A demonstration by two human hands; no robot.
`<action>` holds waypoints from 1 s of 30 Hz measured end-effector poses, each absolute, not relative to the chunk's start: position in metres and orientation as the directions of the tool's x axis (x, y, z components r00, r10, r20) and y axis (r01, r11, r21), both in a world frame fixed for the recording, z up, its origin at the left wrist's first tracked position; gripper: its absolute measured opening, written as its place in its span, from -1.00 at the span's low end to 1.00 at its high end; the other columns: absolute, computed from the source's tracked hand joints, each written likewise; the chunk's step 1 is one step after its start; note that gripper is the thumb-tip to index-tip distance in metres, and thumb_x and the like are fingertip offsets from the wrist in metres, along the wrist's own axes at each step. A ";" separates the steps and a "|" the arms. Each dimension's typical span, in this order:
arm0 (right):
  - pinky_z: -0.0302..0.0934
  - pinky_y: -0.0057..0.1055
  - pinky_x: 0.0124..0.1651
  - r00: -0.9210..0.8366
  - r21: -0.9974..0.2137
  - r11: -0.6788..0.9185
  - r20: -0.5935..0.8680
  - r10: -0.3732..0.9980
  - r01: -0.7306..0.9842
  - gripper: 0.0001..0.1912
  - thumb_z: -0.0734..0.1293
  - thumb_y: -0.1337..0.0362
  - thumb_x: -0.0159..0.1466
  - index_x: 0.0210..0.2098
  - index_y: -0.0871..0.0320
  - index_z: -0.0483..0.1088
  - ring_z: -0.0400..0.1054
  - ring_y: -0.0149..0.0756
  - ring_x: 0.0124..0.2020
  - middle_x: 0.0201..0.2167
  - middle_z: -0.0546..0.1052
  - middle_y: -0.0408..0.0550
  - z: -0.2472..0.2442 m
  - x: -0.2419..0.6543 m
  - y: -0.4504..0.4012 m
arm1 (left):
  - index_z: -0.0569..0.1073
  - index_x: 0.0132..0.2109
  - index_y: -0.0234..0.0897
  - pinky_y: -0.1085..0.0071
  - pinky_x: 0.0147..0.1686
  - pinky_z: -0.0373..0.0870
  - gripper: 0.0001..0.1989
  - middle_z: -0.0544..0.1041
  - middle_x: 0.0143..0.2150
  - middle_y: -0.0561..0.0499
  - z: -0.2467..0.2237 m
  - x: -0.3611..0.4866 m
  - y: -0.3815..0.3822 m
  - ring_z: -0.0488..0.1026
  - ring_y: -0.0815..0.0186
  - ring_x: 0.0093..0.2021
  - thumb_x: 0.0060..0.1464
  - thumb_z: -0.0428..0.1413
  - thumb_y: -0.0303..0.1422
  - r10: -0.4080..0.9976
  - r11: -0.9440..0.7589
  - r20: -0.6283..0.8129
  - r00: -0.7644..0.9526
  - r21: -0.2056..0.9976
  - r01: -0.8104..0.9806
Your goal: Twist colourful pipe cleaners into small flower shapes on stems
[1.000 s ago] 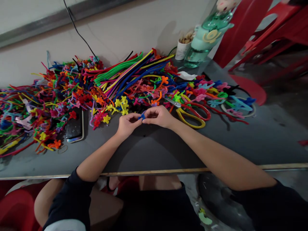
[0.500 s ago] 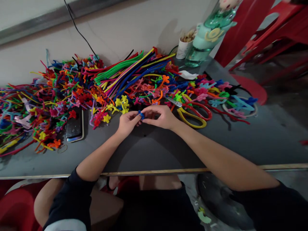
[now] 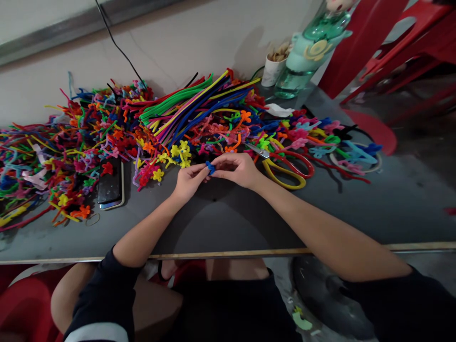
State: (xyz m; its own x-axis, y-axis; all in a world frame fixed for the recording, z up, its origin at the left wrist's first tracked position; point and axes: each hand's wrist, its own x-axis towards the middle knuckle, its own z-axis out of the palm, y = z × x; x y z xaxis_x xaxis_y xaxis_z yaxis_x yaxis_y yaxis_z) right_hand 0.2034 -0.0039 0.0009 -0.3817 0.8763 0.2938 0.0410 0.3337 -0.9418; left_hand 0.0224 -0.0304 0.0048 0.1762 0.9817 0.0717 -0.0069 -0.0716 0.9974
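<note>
Between my two hands, above the dark table, is a small dark-blue pipe cleaner (image 3: 210, 167) bent into a compact, looped shape. My left hand (image 3: 191, 181) pinches its left side between thumb and fingers. From the right, my right hand (image 3: 239, 170) grips its other side with thumb and fingertips. The fingers hide part of the blue piece. Just beyond my hands lie several yellow pipe-cleaner flowers (image 3: 180, 153). Scissors (image 3: 290, 167) with red and yellow handles rest beside my right hand, blades pointing up and left.
A wide heap of coloured pipe-cleaner pieces (image 3: 89, 128) runs along the wall, topped by a bundle of straight pipe cleaners (image 3: 199, 107). A phone (image 3: 111, 185) lies left. At the back right stand a paper cup (image 3: 273, 71) and a green bottle (image 3: 302, 59). The table edge (image 3: 228, 254) is nearest me.
The blue piece has turned slightly between my fingertips and shows more of itself. My right hand's fingers have shifted a little upward. Everything on the table stays where it was.
</note>
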 end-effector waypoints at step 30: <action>0.37 -0.35 -0.40 -0.318 -0.730 0.646 0.572 0.756 0.223 -0.79 0.39 0.11 0.18 -0.26 0.05 0.59 0.43 -0.34 -0.48 -0.36 0.61 -0.05 0.016 0.195 -0.026 | 0.45 -0.44 -0.34 0.54 -0.51 0.37 -0.67 0.44 -0.58 0.10 0.006 0.021 -0.034 0.36 0.51 -0.58 -0.16 0.31 -0.15 0.983 -0.061 0.070 0.171 0.997 -0.055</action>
